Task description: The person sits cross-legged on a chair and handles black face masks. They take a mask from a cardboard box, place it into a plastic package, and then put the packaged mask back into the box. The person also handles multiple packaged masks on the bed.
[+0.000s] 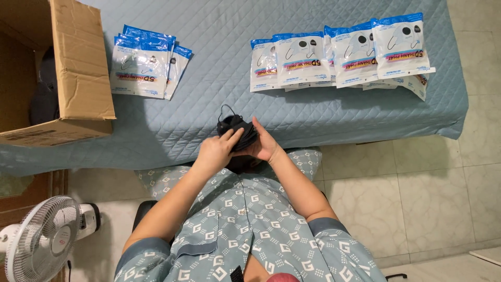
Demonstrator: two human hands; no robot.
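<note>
- I see both hands meeting just past the near edge of the counter (219, 57), which is covered with a quilted grey-blue cloth.
- My left hand (216, 151) is closed around a small stack of black face masks (239, 130), fingers curled over the near-left side of the stack.
- My right hand (266, 143) cups the same stack from the right, fingers stretched up along its side, so the stack is gripped between both hands.
- A thin black ear loop (225, 109) sticks up from the far end of the stack, over the cloth.
- The stack sits above the near edge of the counter, roughly in the middle of the view, held up rather than lying flat as far as I can tell.
- On the far right of the counter lies a row of overlapping white-and-blue packets (344, 55), spread side by side.
- On the far left lies a smaller pile of the same packets (143, 65), stacked on each other, just right of an open cardboard box (78, 68).
- Something dark rests inside the box; I cannot tell what it is.
- A white fan (44, 237) stands on the floor at the near left.
- Pale floor tiles (417, 193) run along the right side, near the counter.
</note>
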